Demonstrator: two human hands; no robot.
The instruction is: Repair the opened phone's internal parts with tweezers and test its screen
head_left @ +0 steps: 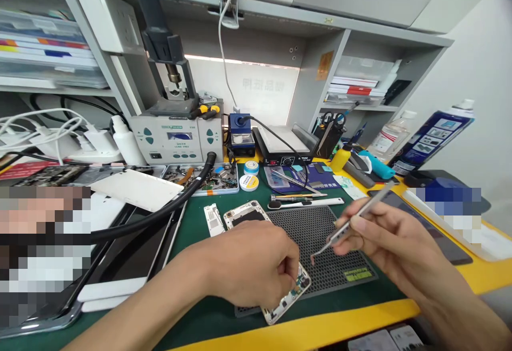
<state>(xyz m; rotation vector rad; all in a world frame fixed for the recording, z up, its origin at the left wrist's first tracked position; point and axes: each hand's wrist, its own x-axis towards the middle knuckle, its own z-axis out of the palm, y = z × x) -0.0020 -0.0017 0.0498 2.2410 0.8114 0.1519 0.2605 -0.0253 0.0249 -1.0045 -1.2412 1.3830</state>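
Observation:
My left hand [256, 263] is curled over the lower part of an opened phone [280, 308], its fingertips down at the exposed board. Whatever those fingers pinch is hidden. The phone's frame shows above and below the hand, tilted across a grey honeycomb mat [312, 228]. In my right hand [384, 236] are tweezers [373, 201], gripped between thumb and fingers. Their thin bent tip points down-left, with a small copper-coloured piece [312, 260] at its end, over the mat and just right of the phone. A white phone part [214, 220] lies left of the phone.
Behind the mat lie a black-and-white brush [306, 203] and small tools. A rework station [178, 137] stands at the back, its black hose [160, 220] crossing the left side above stacked screens. Bottles and a spray can [434, 135] stand at right.

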